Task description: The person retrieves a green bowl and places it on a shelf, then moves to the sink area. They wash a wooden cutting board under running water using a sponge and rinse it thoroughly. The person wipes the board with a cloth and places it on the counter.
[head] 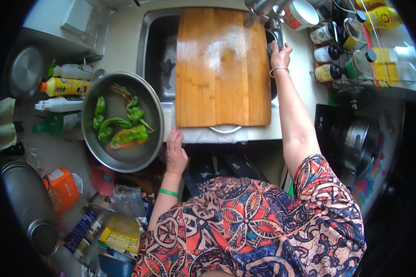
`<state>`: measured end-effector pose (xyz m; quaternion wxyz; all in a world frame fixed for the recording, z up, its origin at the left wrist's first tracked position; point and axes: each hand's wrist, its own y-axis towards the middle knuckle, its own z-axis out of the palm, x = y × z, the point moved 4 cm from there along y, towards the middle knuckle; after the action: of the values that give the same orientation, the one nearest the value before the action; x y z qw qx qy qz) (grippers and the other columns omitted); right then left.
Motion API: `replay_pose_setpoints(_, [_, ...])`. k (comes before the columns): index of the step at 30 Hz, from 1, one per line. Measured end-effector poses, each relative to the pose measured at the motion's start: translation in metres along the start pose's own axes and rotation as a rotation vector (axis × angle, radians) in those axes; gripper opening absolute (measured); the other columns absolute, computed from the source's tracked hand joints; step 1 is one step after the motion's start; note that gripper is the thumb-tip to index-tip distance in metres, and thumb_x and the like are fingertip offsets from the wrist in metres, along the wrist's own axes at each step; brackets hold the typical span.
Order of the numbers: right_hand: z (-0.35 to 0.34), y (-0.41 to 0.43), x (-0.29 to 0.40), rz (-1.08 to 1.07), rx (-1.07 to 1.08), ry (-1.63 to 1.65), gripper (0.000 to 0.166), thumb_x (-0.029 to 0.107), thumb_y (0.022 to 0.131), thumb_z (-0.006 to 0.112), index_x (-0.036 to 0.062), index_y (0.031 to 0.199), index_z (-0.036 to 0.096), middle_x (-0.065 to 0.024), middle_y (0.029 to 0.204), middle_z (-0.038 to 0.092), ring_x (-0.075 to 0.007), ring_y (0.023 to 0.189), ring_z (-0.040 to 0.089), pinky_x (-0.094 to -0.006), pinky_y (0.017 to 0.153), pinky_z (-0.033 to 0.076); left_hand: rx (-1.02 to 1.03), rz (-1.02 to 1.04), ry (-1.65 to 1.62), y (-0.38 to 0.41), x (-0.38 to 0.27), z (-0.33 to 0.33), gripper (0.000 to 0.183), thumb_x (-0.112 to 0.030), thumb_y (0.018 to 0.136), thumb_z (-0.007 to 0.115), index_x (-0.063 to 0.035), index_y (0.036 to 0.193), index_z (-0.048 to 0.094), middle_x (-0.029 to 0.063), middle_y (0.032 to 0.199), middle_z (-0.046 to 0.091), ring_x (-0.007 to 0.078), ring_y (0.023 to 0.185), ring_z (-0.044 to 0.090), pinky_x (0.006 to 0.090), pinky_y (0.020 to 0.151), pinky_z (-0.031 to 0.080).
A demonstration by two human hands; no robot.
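Note:
A wooden cutting board [225, 100] lies across the steel sink [159, 59], with a wet, whitish patch on its upper part. My right hand [279, 54] is at the sink's right edge beside the board, its fingers around a dark scrubber [271, 49], partly hidden. My left hand [175, 152] rests at the counter's front edge by the board's lower left corner, holding nothing that I can see. To its left stands a steel bowl [124, 165] of water with several green peppers [130, 135], some partly reddish. A curved metal handle [225, 130] shows under the board's near edge.
The faucet [254, 17] overhangs the board's top right. A white tub [301, 15] stands behind it, and a wire rack [348, 81] of bottles is at the right. Cleaning bottles [67, 86] lie left of the bowl. A lidded pot [358, 142] sits at the far right.

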<state>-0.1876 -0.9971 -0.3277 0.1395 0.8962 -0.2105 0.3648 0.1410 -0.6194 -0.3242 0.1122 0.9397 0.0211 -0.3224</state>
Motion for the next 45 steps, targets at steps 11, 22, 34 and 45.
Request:
replay_pose_setpoints(11, [-0.173, -0.159, -0.121, -0.255, 0.232, -0.659, 0.062, 0.010, 0.078, 0.066, 0.0186, 0.136, 0.049, -0.0059, 0.141, 0.047, -0.0354, 0.129, 0.040, -0.0576, 0.101, 0.037, 0.003, 0.163, 0.010, 0.005, -0.048, -0.008, 0.052, 0.014, 0.070, 0.054, 0.0006, 0.120, 0.059, 0.0187, 0.131, 0.056, 0.0365, 0.131, 0.051, 0.0447, 0.111, 0.042])
replay_pose_setpoints(22, [-0.131, -0.198, 0.049, -0.858, 0.580, -0.090, 0.057, -0.002, 0.075, 0.061, 0.0095, 0.131, 0.054, -0.0169, 0.115, 0.065, -0.0345, 0.110, 0.062, -0.0463, 0.097, 0.046, 0.209, 0.384, -0.064, 0.027, -0.091, 0.042, 0.050, 0.004, 0.081, 0.057, -0.0013, 0.131, 0.060, 0.0127, 0.136, 0.057, 0.0301, 0.131, 0.051, 0.0457, 0.114, 0.040])
replay_pose_setpoints(34, [0.045, -0.139, 0.063, -1.207, 0.809, 0.009, 0.055, 0.002, 0.090, 0.056, 0.0224, 0.141, 0.053, -0.0241, 0.147, 0.046, -0.0435, 0.134, 0.046, -0.0468, 0.115, 0.035, 0.170, 0.281, -0.088, 0.013, -0.081, 0.062, 0.053, 0.004, 0.084, 0.056, -0.0035, 0.137, 0.057, 0.0078, 0.141, 0.055, 0.0245, 0.135, 0.047, 0.0393, 0.116, 0.040])
replay_pose_setpoints(45, [0.038, -0.219, 0.111, -1.253, 0.960, 0.119, 0.065, -0.007, 0.089, 0.042, 0.0133, 0.150, 0.042, -0.0131, 0.158, 0.038, -0.0323, 0.148, 0.032, -0.0463, 0.123, 0.023, 0.130, 0.247, -0.138, 0.013, -0.076, 0.067, 0.052, 0.003, 0.085, 0.055, -0.0040, 0.136, 0.059, 0.0069, 0.142, 0.055, 0.0237, 0.135, 0.047, 0.0404, 0.115, 0.040])
